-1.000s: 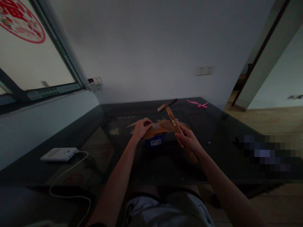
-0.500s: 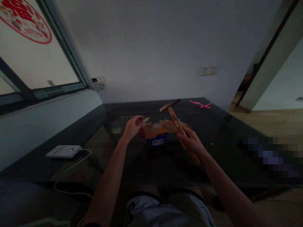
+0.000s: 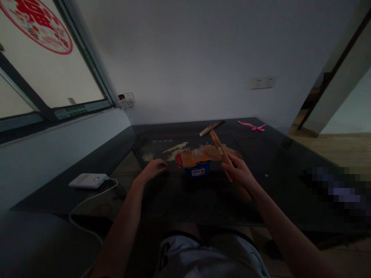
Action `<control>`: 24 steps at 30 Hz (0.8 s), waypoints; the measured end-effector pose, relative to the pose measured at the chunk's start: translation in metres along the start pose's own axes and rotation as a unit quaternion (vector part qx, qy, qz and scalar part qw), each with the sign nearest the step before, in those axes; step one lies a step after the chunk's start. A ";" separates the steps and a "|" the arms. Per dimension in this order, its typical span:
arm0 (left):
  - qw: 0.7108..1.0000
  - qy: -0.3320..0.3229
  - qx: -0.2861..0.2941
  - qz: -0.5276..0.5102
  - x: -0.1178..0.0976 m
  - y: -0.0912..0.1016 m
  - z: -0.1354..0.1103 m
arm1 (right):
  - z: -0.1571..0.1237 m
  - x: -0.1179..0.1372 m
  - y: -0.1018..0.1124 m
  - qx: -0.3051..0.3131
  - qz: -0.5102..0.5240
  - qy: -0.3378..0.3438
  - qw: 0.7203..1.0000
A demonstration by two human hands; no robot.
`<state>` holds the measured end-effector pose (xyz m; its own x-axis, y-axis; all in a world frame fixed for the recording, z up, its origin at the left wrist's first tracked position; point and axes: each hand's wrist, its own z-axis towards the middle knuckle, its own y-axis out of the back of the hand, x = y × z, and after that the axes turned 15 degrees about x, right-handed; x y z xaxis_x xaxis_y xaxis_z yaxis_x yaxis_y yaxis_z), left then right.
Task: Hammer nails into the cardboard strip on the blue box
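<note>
My right hand (image 3: 238, 172) is wrapped round the wooden handle of a hammer (image 3: 218, 141), whose head is raised above the right part of a brown cardboard piece (image 3: 199, 155). That cardboard has a red left end and rests on a blue tub (image 3: 197, 170) with a white label. Several thin dark nails (image 3: 189, 150) stand up in its left part. My left hand (image 3: 153, 170) is low over the table, left of the cardboard and apart from it. Its fingers are curled together; whatever they hold, if anything, is too small to make out.
On the dark glossy table (image 3: 179, 204), a white power bank (image 3: 88, 180) with a cable (image 3: 87, 199) lies at left. A pink ribbon (image 3: 253, 126) lies at the back right, a small shiny bit (image 3: 266, 175) nearer. The wall (image 3: 185, 69) rises behind the table.
My left hand has moved down and left, from the cardboard's left end to the table beside it. The hammer stays raised in my right hand. The view has shifted slightly.
</note>
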<state>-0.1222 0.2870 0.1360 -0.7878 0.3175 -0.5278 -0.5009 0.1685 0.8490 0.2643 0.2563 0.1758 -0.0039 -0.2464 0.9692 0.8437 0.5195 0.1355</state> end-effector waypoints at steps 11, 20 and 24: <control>0.996 0.023 0.051 0.063 0.017 -0.001 0.002 | 0.002 0.004 0.002 -0.029 0.027 0.014 0.999; 0.981 0.072 0.037 0.176 0.019 -0.005 0.010 | 0.003 -0.001 0.005 -0.045 0.039 0.014 0.998; 0.976 0.087 0.018 0.199 0.014 -0.006 0.012 | 0.003 -0.001 0.005 -0.041 0.037 0.010 0.998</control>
<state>-0.1256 0.3016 0.1240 -0.9679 0.2026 -0.1490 -0.1315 0.0974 0.9865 0.2674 0.2616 0.1759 0.0699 -0.2259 0.9716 0.8820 0.4690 0.0456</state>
